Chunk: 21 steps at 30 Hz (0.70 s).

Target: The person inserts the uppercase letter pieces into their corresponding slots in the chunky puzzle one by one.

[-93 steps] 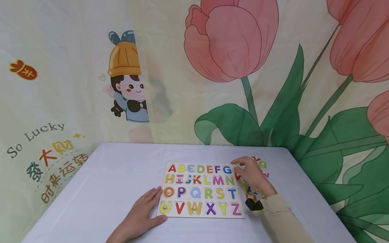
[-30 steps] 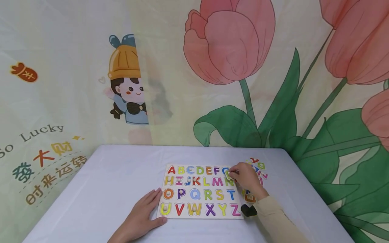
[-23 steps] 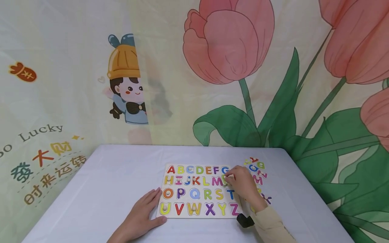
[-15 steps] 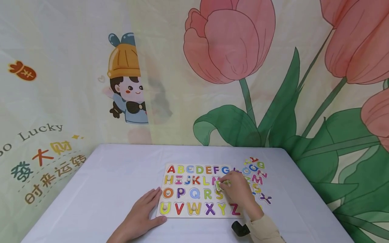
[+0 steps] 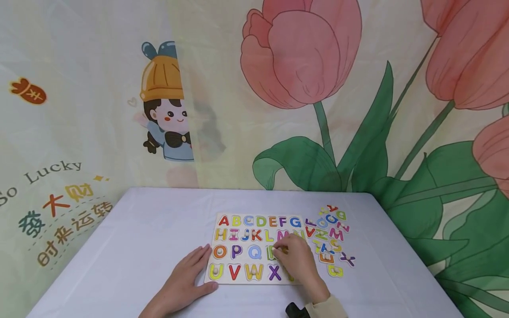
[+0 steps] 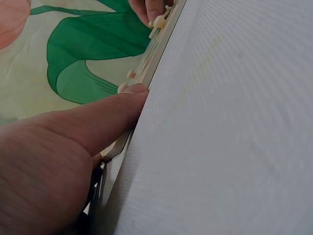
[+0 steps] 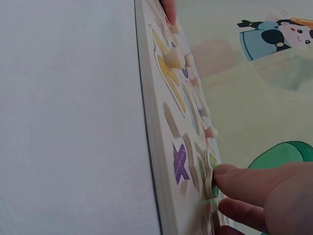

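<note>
A wooden alphabet puzzle board (image 5: 263, 279) lies flat on the white table. My left hand (image 5: 180, 276) rests along its left side, fingers straight, with the thumb (image 6: 120, 105) on the front edge. Over the R slot in the third row, my right hand (image 5: 298, 260) pinches a green letter piece (image 7: 211, 178) between thumb and fingers. In the right wrist view this piece stands up off the board, close beside the purple X slot (image 7: 180, 164). The hand covers S, T and most of the bottom right slots in the head view.
Several loose letter pieces lie in a scatter right of the board, among them a pink M (image 5: 336, 234), a purple X (image 5: 347, 259) and a red V (image 5: 309, 232). Knobbed pieces such as the orange O (image 5: 220, 252) and yellow W (image 5: 253, 271) sit in slots.
My right hand has come from the loose pieces at right, carrying the green letter piece leftward and nearer across the board to the R slot. The left hand has stayed in place.
</note>
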Available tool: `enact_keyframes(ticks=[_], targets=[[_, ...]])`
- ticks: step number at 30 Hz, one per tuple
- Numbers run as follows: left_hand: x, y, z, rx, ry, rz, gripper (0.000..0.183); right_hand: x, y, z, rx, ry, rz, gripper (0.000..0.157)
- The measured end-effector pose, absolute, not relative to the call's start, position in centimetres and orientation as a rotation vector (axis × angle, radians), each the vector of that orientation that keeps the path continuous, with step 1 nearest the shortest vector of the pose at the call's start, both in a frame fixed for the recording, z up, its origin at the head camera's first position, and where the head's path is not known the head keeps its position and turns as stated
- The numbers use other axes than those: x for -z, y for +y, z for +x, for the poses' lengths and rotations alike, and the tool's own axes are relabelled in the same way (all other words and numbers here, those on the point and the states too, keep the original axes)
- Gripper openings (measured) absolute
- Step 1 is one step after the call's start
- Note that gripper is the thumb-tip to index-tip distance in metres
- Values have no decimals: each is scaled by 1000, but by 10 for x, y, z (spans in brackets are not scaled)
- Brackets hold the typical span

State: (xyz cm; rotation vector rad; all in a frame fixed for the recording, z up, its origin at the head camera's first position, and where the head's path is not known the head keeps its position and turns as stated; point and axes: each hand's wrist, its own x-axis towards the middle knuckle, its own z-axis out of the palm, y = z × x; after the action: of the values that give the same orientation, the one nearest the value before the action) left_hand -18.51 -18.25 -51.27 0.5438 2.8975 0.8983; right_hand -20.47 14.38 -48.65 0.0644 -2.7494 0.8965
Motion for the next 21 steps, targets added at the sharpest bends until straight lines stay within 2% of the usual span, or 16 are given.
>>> enact_keyframes(ticks=[21], targets=[[511,-183,-185,-884,2902,545,100,503,137,-207,-881,-2682,6,7]])
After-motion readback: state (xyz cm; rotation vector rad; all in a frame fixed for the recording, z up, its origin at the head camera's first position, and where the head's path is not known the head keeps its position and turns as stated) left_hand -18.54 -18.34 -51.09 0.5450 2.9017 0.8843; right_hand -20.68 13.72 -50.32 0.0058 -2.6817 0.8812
